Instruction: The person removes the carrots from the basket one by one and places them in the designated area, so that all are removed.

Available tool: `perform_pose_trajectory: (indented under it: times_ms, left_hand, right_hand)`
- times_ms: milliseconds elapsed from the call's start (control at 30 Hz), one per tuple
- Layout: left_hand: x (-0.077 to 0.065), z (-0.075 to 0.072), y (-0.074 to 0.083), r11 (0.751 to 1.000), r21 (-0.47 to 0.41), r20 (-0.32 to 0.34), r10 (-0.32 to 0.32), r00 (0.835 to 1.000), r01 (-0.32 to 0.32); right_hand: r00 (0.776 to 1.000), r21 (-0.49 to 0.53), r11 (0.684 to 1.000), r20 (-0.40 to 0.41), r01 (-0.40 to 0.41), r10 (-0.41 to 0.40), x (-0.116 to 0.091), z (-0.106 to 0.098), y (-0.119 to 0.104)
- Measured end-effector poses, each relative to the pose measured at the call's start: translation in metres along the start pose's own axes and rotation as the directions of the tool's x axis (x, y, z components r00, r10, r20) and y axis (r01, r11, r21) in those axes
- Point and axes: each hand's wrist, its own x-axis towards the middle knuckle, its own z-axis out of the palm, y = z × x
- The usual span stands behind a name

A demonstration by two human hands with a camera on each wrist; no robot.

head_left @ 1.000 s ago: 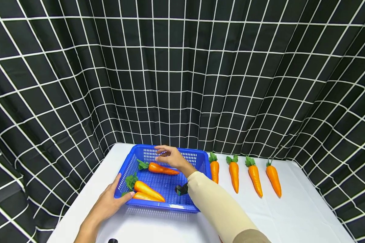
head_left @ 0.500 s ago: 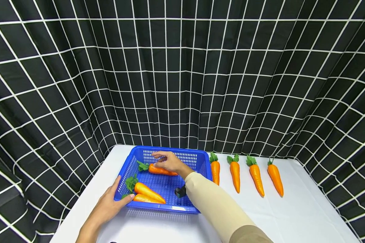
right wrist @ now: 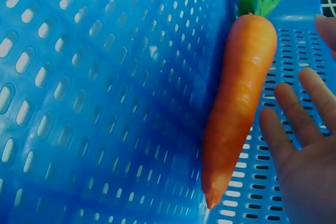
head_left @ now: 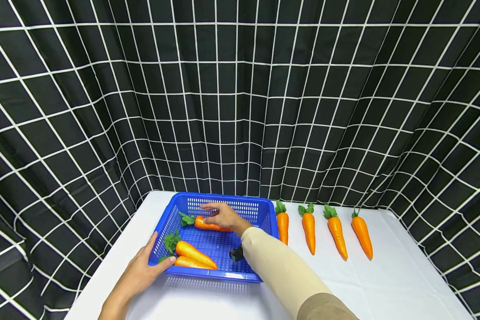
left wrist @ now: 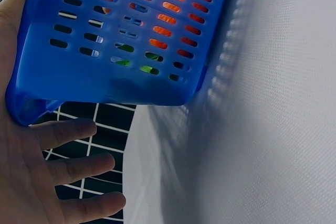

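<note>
Within the blue basket (head_left: pixel 220 274), a carrot (right wrist: pixel 241 93) lies just beside the spread, empty fingers (right wrist: pixel 297 110) of the right hand (head_left: pixel 225 217).

White-gridded black cloth (head_left: pixel 254 104) hangs behind a white table (head_left: pixel 388 284).

Basket (head_left: pixel 240 277) along left hand (head_left: pixel 140 270) was blue all over, patterned with rows of small slots. Carrot (head_left: pixel 202 223) at right hand (head_left: pixel 226 217) was deep reddish orange, leaves (head_left: pixel 187 219) green. Two carrots (head_left: pixel 195 254) just right of left hand were lighter, yellower orange, leaves green. Four carrots (head_left: pixel 309 233) right of right hand were orange, leaves green. Sleeve (head_left: pixel 280 271) behind right hand was cream, darker tan band (head_left: pixel 324 307) farther from hand. Cloth (head_left: pixel 392 284) beneath hands was white; curtain (head_left: pixel 229 109) beyond them, black with white grid.
</note>
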Motion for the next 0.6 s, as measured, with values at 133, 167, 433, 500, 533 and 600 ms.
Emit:
perform_pose_trajectory:
  times_ms: [133,167,433,500,533,600]
  left_hand:
    - [-0.0011,-0.0006,0.0009,1.0,0.004,0.002,-0.001,1.0,0.0]
    - [-0.0013,-0.0008,0.0009,1.0,0.005,0.001,0.001,1.0,-0.001]
    - [-0.0011,-0.0008,0.0008,1.0,0.007,-0.003,0.002,1.0,-0.002]
    - [-0.0002,-0.0007,0.0007,1.0,0.004,-0.005,0.003,1.0,-0.003]
    - [0.0002,-0.0006,0.0008,1.0,0.003,-0.007,0.004,1.0,-0.004]
    - [0.0004,-0.0006,0.0008,1.0,0.002,-0.012,0.006,1.0,-0.006]
  right_hand:
    - [1.0,-0.054,0.998,0.001,-0.02,0.02,-0.0006,0.0008,0.0025]
    - [1.0,-0.077,0.997,0.002,-0.018,0.018,-0.0003,0.0012,0.0035]
    - [1.0,-0.167,0.986,-0.024,0.005,-0.009,0.0011,0.0046,0.0093]
    - [1.0,-0.202,0.979,-0.017,0.01,-0.014,0.0008,0.0051,0.0098]
    - [1.0,-0.228,0.974,-0.009,0.013,-0.015,0.0008,0.0051,0.0097]
    - [1.0,-0.284,0.959,0.011,0.017,-0.015,0.0007,0.005,0.0086]
